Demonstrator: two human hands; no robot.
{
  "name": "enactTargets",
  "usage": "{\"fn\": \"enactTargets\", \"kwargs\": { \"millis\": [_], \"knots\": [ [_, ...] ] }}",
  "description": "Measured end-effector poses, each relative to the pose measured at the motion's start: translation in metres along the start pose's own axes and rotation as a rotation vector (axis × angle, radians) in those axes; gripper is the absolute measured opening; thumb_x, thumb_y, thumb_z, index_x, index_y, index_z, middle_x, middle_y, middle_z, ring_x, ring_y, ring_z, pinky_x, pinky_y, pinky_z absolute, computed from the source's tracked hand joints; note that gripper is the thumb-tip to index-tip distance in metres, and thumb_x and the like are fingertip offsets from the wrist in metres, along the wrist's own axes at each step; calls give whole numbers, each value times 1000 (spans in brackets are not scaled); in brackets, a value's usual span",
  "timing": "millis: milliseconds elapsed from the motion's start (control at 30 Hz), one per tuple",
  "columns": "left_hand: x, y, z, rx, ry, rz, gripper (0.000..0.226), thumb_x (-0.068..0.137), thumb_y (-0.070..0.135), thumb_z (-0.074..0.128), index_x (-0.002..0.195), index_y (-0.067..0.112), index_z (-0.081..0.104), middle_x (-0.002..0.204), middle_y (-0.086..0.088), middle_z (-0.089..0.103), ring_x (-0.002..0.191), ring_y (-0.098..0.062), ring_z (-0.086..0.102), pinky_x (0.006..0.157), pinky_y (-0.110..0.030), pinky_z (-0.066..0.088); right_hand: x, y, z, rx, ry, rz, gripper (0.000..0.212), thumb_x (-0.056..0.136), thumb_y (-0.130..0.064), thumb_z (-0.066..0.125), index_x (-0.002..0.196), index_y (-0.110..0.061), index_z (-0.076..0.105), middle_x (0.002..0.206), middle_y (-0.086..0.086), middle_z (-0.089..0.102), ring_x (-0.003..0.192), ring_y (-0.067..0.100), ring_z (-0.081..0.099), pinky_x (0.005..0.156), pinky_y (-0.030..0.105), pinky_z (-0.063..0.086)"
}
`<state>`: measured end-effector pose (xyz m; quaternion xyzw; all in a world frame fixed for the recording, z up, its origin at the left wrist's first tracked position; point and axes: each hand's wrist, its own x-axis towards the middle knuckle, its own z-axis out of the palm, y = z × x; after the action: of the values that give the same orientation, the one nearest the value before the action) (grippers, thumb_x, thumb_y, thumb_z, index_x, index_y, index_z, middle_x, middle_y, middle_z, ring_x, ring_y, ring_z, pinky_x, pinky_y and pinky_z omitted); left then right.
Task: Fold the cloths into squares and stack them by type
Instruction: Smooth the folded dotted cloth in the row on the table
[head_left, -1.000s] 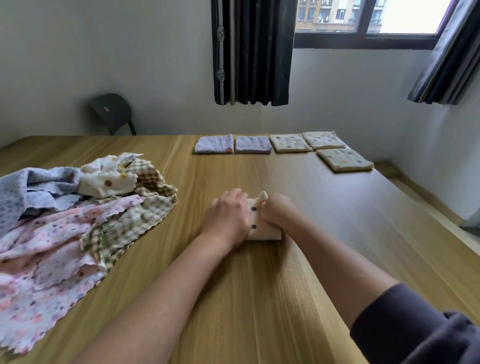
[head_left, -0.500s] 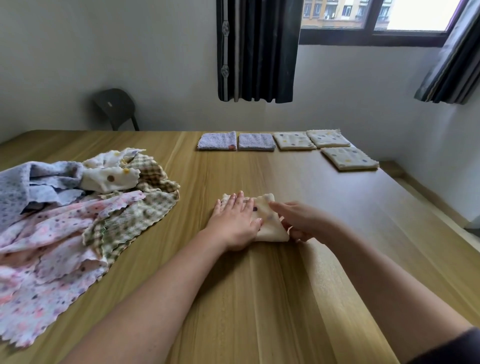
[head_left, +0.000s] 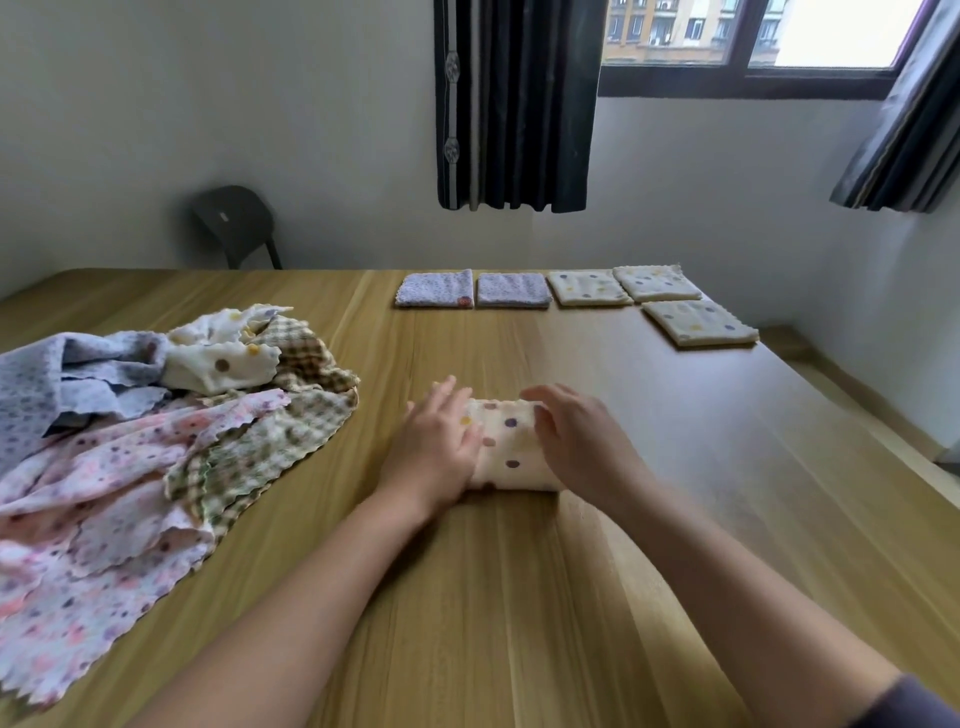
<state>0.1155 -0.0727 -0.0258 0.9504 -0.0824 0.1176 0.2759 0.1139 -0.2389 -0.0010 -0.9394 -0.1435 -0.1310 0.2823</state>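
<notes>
A cream cloth with coloured dots (head_left: 506, 447), folded small, lies flat on the wooden table (head_left: 519, 597) in the middle. My left hand (head_left: 434, 449) presses flat on its left part with straight fingers. My right hand (head_left: 576, 441) rests on its right side, fingers slightly bent over the top edge. At the far side lie two folded lilac cloths (head_left: 435, 289) (head_left: 513, 291) and three folded cream dotted cloths (head_left: 589, 287) (head_left: 655, 283) (head_left: 698, 323).
A heap of unfolded cloths (head_left: 130, 426) covers the table's left: lilac, cream dotted, green checked, pink flowered. A dark chair (head_left: 236, 223) stands behind the table by the wall. The table's right edge runs close to the wall.
My right hand has moved from the cloth's right edge onto its top. My left hand stays pressed on the left part. The cloth now lies flatter.
</notes>
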Motion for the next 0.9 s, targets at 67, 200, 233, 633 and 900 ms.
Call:
{"fn": "enactTargets", "kwargs": {
  "millis": [67, 200, 233, 633, 900],
  "knots": [
    [-8, -12, -13, -50, 174, -27, 36, 92, 14, 52, 128, 9, 55, 136, -6, 49, 127, -21, 45, 105, -29, 33, 3, -4, 11, -24, -226, -41, 41, 102, -22, 36, 141, -13, 43, 151, 7, 36, 141, 23, 29, 112, 31, 24],
    [-22, -29, -44, -133, 111, -216, 15, 91, 12, 52, 99, 14, 65, 88, 2, 65, 70, -11, 59, 59, -17, 43, 4, 1, 25, -287, -453, -74, 62, 102, -47, 20, 153, -15, 6, 160, 8, -3, 147, 23, -10, 118, 37, -5],
    [-22, -31, -49, -206, 21, -287, 13, 92, 12, 51, 95, 12, 64, 78, 1, 65, 58, -12, 58, 49, -17, 41, 4, 2, 26, -312, -454, -76, 64, 101, -48, 19, 153, -15, 3, 160, 7, -6, 147, 22, -12, 118, 38, -6],
    [-8, -11, -58, -670, -713, -529, 6, 94, 19, 53, 90, 19, 57, 57, -4, 57, 34, -6, 32, 33, -12, 21, 3, 0, 30, -313, -446, -76, 61, 102, -44, 17, 153, -16, 0, 160, 8, -8, 146, 22, -14, 118, 38, -9],
    [1, -5, -59, -730, -880, -532, 4, 94, 17, 52, 97, 17, 51, 63, -6, 60, 32, -4, 32, 30, -12, 24, 5, 3, 26, -243, -472, -78, 55, 103, -34, 17, 153, -16, 3, 160, 7, -8, 146, 21, -13, 118, 37, -9]
  ]
}}
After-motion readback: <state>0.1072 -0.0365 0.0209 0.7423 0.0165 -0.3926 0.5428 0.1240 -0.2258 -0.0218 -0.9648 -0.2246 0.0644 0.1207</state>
